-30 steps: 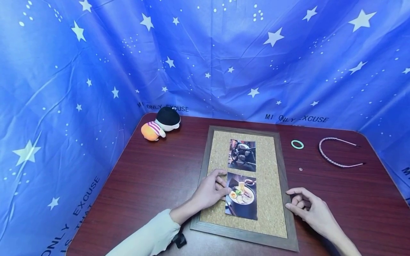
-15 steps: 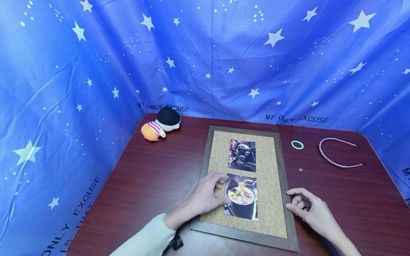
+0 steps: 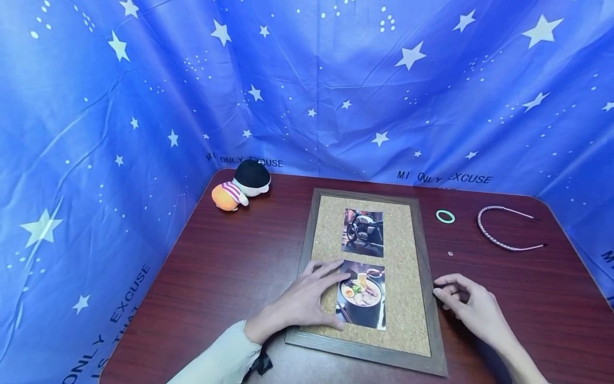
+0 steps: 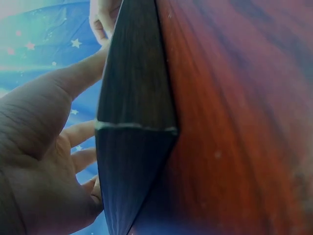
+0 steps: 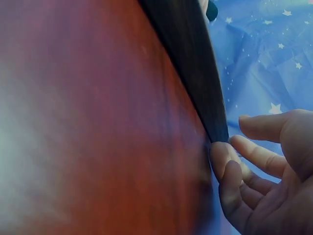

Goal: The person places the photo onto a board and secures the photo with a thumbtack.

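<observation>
Noodle photo [image 3: 362,295] on board [image 3: 404,304], likely light, bendy and slick, best taken by its edges; left hand [image 3: 307,298] spread wide at its left side, gripping nothing; right hand [image 3: 472,306] loosely curled by the board's rim, apparently holding nothing.

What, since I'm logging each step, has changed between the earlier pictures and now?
The left hand has spread its fingers, thumb moved to the lower left of the noodle photo. The right hand has shifted slightly right, thumb closer to index finger. The motorcycle photo, corkboard and plush toy stayed put.
</observation>
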`<state>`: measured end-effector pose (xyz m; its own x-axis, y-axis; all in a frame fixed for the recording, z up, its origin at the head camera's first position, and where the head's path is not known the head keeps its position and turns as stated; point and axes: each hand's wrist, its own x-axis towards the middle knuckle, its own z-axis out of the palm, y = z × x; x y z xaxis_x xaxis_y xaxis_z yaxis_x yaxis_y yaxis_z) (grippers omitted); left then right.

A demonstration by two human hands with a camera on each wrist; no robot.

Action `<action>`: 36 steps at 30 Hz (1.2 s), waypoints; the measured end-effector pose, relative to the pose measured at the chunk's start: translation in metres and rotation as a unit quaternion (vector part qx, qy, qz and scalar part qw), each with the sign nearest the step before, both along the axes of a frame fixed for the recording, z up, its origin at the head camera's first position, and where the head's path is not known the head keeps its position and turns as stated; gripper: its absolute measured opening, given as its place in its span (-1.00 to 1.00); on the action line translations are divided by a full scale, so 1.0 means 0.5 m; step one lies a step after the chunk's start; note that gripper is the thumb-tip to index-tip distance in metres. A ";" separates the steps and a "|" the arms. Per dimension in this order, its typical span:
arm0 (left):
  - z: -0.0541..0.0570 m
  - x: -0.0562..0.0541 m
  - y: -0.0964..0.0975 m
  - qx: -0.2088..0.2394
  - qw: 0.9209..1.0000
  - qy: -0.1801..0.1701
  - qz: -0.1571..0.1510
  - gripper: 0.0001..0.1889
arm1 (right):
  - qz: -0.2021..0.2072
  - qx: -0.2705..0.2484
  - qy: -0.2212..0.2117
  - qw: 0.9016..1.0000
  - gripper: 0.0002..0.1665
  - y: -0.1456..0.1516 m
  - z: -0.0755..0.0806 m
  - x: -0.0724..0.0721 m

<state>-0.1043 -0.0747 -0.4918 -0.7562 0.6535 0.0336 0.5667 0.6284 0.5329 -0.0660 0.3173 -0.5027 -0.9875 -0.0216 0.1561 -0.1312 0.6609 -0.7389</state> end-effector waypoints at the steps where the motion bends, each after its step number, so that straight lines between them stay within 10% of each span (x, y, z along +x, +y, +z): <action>1: 0.000 -0.001 -0.001 -0.004 1.000 -0.002 -0.002 0.13 | -0.007 0.003 -0.003 1.000 -0.81 0.003 0.001 -0.006; 21: 0.004 0.000 0.003 -0.031 1.000 0.004 0.000 0.05 | -0.107 0.044 0.006 0.993 -0.69 0.066 0.005 -0.130; 36: -0.001 -0.002 0.005 -0.025 1.000 0.001 0.004 0.05 | -0.132 0.018 -0.052 0.990 -0.68 0.082 -0.004 -0.152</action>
